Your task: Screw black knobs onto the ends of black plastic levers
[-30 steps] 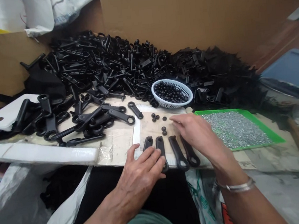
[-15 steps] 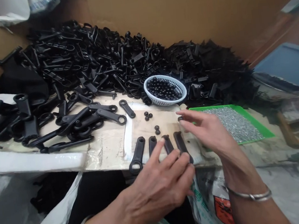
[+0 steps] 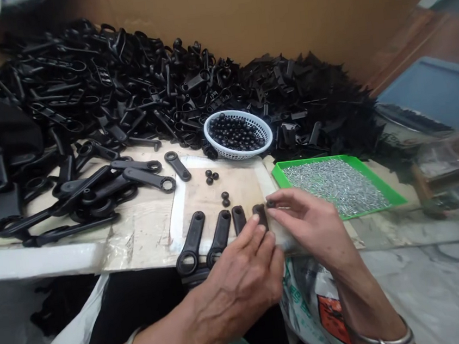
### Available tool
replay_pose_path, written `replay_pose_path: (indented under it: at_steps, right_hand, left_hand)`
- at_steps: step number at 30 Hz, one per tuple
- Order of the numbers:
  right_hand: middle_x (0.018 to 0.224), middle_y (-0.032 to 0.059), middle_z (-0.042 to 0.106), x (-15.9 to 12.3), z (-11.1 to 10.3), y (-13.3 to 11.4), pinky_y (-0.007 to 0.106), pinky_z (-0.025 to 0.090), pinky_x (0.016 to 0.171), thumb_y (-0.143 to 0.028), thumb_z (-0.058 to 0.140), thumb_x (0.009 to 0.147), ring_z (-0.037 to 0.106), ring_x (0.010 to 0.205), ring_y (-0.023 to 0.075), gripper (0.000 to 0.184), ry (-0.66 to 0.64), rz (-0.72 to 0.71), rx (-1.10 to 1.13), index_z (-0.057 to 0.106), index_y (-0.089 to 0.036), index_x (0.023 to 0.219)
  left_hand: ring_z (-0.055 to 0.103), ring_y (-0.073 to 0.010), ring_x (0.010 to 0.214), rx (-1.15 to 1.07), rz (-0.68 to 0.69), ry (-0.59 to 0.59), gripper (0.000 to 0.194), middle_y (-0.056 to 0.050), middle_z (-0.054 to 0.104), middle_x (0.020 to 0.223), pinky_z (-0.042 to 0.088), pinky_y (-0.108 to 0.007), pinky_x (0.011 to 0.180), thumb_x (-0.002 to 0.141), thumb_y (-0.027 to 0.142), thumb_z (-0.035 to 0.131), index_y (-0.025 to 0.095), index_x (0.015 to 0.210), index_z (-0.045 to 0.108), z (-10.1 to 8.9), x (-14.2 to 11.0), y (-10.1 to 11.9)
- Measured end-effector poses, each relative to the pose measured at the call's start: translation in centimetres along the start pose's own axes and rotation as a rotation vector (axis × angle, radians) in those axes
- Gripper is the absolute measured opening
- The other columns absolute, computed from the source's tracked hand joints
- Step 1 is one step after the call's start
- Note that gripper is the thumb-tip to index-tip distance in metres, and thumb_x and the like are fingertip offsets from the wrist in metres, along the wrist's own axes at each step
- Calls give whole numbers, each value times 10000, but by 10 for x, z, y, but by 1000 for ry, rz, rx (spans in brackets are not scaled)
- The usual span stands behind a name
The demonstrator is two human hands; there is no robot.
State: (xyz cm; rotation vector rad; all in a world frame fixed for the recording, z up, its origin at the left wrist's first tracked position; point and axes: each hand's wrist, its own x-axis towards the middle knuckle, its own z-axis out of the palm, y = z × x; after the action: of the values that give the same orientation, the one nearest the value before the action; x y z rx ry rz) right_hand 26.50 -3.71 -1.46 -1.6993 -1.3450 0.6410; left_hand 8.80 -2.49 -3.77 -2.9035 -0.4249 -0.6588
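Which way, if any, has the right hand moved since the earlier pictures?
Yes, the right hand has moved nearer to the person, farther from the light-blue basket.

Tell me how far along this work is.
Already lined up: four black handles; whether any is finished, I can't tell. In hand: the right hand pinches a small black ball at the rightmost handle, which the left hand touches. Apparently left: five loose balls, a filled basket and a heap of black parts behind.

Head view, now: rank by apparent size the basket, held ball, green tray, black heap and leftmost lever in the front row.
1. Black heap
2. Green tray
3. Basket
4. Leftmost lever
5. Held ball
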Motion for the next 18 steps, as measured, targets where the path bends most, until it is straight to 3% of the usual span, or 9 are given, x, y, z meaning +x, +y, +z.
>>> replay_pose_path:
  at_steps: [12,18]
  right_hand:
    - [958,22,722,0,7,-5,301,549,808,-282,687,792,688,830,162,195,48,31,-86,711,-220,976]
    - [969,19,734,-2,10,2,294,550,850,-298,691,795,696,885,168,177,62,28,-66,709,-217,951]
  left_hand:
    - [557,-263,1231,-53,-1,-75,307,-168,613,1241,251,-422,1199,901,84,398,55,1151,573,-7,-2,-4]
    - [497,-292,1304,-90,13,-89,382,-182,552,1346,270,-471,1192,919,159,438,47,1280,496,4,-10,-2]
